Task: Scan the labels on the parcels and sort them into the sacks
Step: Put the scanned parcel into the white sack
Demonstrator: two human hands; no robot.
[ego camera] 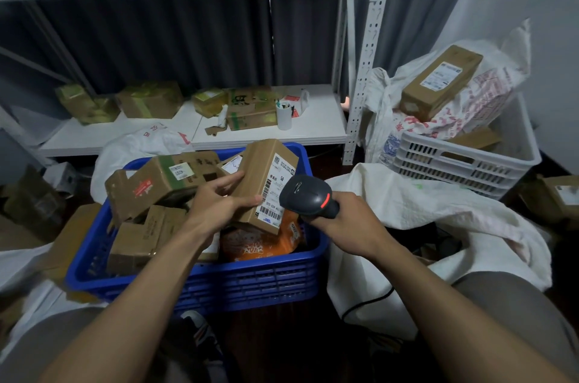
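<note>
My left hand [219, 197] grips a small brown cardboard parcel [260, 172] by its left side, holding it tilted above the blue crate [200, 282]. Its white barcode label [277, 188] faces up and to the right. My right hand [341, 219] holds a black handheld scanner [308, 196] by the handle; a red light glows on its head, which sits right beside the label. Several more cardboard parcels and an orange bag [266, 244] fill the crate. A white sack [423, 216] lies open to my right.
A white slatted crate [463, 163] at the right holds another sack with a long brown box [441, 84] on top. White metal shelving [194, 131] behind carries several parcels and a white cup. Loose boxes lie on the floor at left and far right.
</note>
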